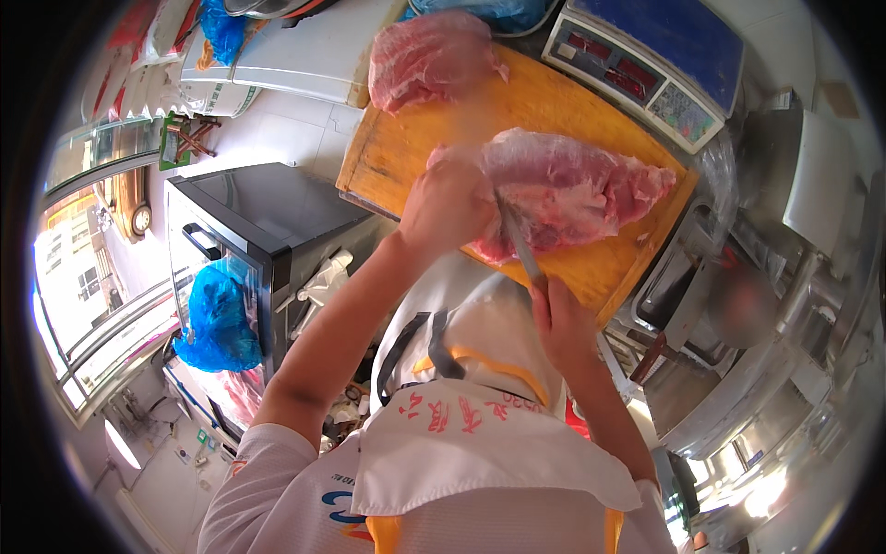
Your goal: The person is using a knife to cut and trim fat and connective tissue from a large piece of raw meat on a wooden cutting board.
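A large slab of raw meat (577, 189) lies on the orange-brown cutting board (388, 157). My right hand (561, 319) is wrapped round the handle of a knife (517, 242), whose blade runs up against the near left part of the slab. At the slab's left end my left hand (449, 205) is closed, its fingers gripping the meat there; the fingertips are mostly hidden. Toward the board's far left corner rests a second piece of raw meat (434, 57), apart from the slab.
Past the board's far right edge stands a weighing scale (646, 69) with a blue top. Metal trays (678, 277) and a clear plastic bag (718, 180) are on the right. A black cabinet (268, 208) stands at the left, beside a blue plastic bag (220, 319).
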